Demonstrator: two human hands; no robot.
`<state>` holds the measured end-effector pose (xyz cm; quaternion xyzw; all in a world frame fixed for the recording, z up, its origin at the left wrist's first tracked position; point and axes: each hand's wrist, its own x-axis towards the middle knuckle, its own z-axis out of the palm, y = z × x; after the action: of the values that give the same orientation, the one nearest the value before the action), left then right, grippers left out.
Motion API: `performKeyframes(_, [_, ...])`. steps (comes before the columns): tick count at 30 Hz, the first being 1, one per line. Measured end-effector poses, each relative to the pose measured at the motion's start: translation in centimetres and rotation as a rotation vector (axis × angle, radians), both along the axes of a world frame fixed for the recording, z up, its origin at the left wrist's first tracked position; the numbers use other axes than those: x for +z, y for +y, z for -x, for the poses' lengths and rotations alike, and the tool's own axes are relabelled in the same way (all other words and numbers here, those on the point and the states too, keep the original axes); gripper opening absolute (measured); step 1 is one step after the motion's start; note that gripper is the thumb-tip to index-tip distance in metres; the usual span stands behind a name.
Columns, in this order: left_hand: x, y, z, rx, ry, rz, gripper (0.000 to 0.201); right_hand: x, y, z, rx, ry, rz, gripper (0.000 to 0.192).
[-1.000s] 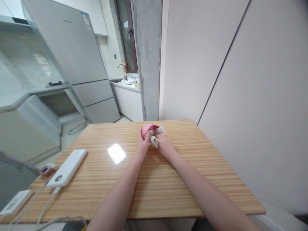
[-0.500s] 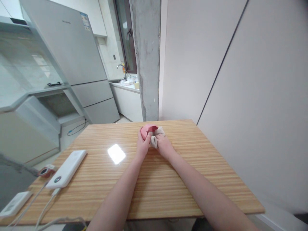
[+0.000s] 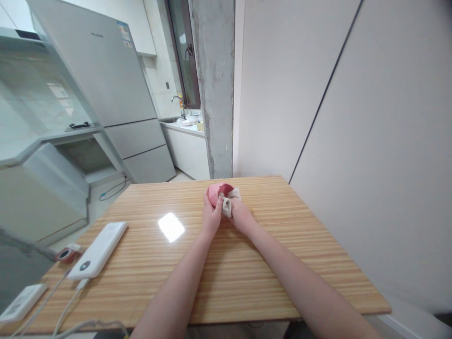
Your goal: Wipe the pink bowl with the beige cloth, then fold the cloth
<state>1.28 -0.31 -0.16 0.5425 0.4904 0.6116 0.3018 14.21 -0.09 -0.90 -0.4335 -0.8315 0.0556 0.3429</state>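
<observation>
Cup (image 3: 213,192), pink with a dark red inside, is at the far middle of the bench (image 3: 144,205), tipped so its mouth faces right and near. The left hand (image 3: 212,214) wraps its left side, thumb at the near rim. The right hand (image 3: 240,214) pinches a bunched pale cloth (image 3: 227,207) at the mouth; its fingertips are hidden, so how far they reach in I cannot tell.

Over the last second the cup has turned: more of the dark red inside shows, which likely gives the cloth easier access to that surface. Both hands keep their hold.

Well apart, at the left of the bench, lie a white power bank (image 3: 100,249) with a cable (image 3: 68,303), a small red thing (image 3: 67,255) just beyond it, and a white box (image 3: 23,302) nearer. Far left stands a fridge (image 3: 92,70).
</observation>
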Motion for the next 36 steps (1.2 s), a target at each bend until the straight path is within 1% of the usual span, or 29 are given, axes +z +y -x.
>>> performKeyframes(3, [0.5, 0.3, 0.9, -0.018, 0.019, -0.03, 0.058, 0.3, 0.0, 0.1, -0.01, -0.109, -0.046, 0.014])
performKeyframes(6, [0.5, 0.6, 1.0, -0.055, -0.022, 0.012, 0.057, 0.3, -0.1, 0.1, -0.071, -0.162, -0.067, 0.015])
performKeyframes(8, [0.3, 0.5, 0.5, -0.076, -0.087, 0.055, 0.065, 0.2, -0.2, 0.1, -0.103, -0.145, -0.062, 0.017])
performKeyframes(10, [0.2, 0.3, -0.2, -0.076, -0.109, 0.078, 0.075, 0.1, -0.3, 0.1, -0.119, -0.097, -0.053, 0.015])
performKeyframes(11, [0.2, 0.2, -0.4, -0.064, -0.097, 0.08, 0.077, 0.1, -0.4, 0.1, -0.117, -0.074, -0.051, 0.014])
performKeyframes(13, [0.3, 0.0, -0.5, -0.016, -0.059, 0.068, 0.072, 0.2, -0.5, 0.1, -0.09, -0.05, -0.049, 0.016])
performKeyframes(16, [0.7, 0.2, 0.4, 0.02, -0.011, 0.041, 0.059, 0.6, -0.5, 0.1, -0.027, -0.062, -0.058, 0.017])
performKeyframes(18, [0.8, 0.6, 1.1, 0.024, -0.005, 0.052, 0.056, 0.8, -0.4, -0.1, 0.03, -0.095, -0.084, 0.014])
performKeyframes(21, [0.4, 1.0, 1.2, -0.008, -0.1, 0.122, 0.063, 1.0, -0.1, -0.6, 0.067, -0.142, -0.107, 0.012])
performKeyframes(24, [-0.6, 1.0, 0.0, -0.123, -0.244, 0.168, 0.078, 0.7, 0.2, -1.0, -0.006, -0.086, -0.068, 0.015])
performKeyframes(25, [-0.9, 0.9, -0.5, -0.149, -0.269, 0.176, 0.079, 0.6, 0.2, -1.0, -0.028, -0.05, -0.057, 0.018])
performKeyframes(27, [-1.2, 0.7, -1.3, -0.135, -0.286, 0.184, 0.074, 0.4, 0.2, -1.0, -0.035, 0.007, -0.05, 0.023])
performKeyframes(29, [-1.2, 0.5, -1.5, -0.083, -0.275, 0.184, 0.065, 0.3, 0.2, -0.8, -0.003, 0.025, -0.054, 0.024])
performKeyframes(31, [-0.7, 0.3, -1.1, -0.045, -0.218, 0.147, 0.059, 0.4, 0.2, -0.7, 0.028, 0.034, -0.046, 0.026])
performKeyframes(34, [0.3, 0.1, 0.0, -0.018, -0.048, 0.056, 0.062, 0.4, 0.3, -0.7, 0.042, 0.02, -0.032, 0.029])
performKeyframes(36, [0.8, -0.1, 0.5, -0.016, 0.05, 0.015, 0.065, 0.3, 0.4, -0.7, 0.003, -0.005, -0.037, 0.025])
